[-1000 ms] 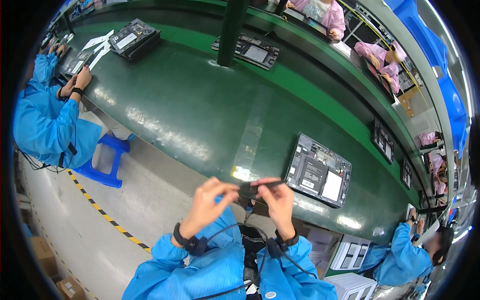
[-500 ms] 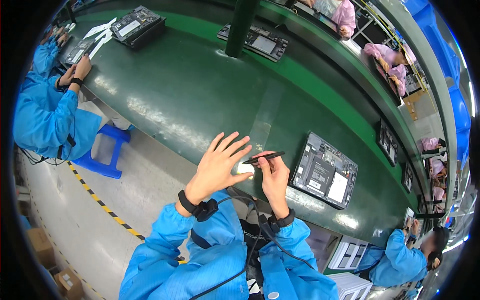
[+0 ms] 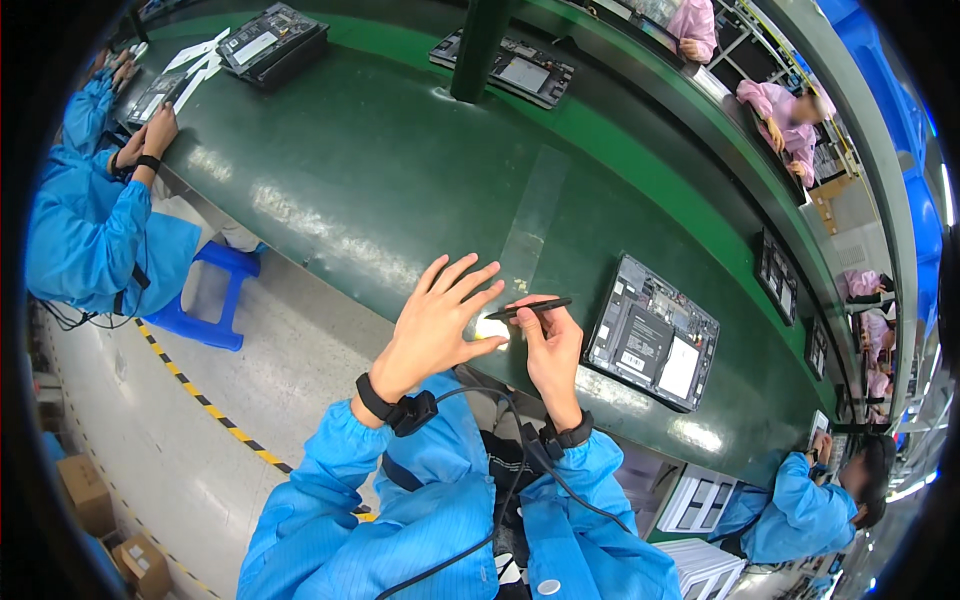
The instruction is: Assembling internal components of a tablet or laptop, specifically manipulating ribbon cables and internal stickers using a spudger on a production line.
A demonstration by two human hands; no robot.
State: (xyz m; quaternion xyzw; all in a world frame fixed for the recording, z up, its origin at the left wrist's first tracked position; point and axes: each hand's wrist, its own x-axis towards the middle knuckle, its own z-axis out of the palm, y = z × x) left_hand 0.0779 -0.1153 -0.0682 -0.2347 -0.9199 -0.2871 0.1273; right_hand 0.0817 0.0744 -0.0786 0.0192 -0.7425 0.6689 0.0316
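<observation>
Step in hand, my read: just holding the black pen-like tool (image 3: pixel 547 306) ready, pinched between thumb and fingers of my right hand (image 3: pixel 555 350), left of the open laptop (image 3: pixel 652 335) and clear of it; my left hand (image 3: pixel 425 325), farther left of the laptop, has its fingers spread, no object visible in it. Next move, I'd judge, calls for keeping that pinch steady. Tool looks slim, straight, dark all over, slightly tilted with its laptop-side end higher; tip shape too small to tell.

1 head-worn fisheye view looks down across the nearby green workbench (image 3: pixel 400 150).
</observation>
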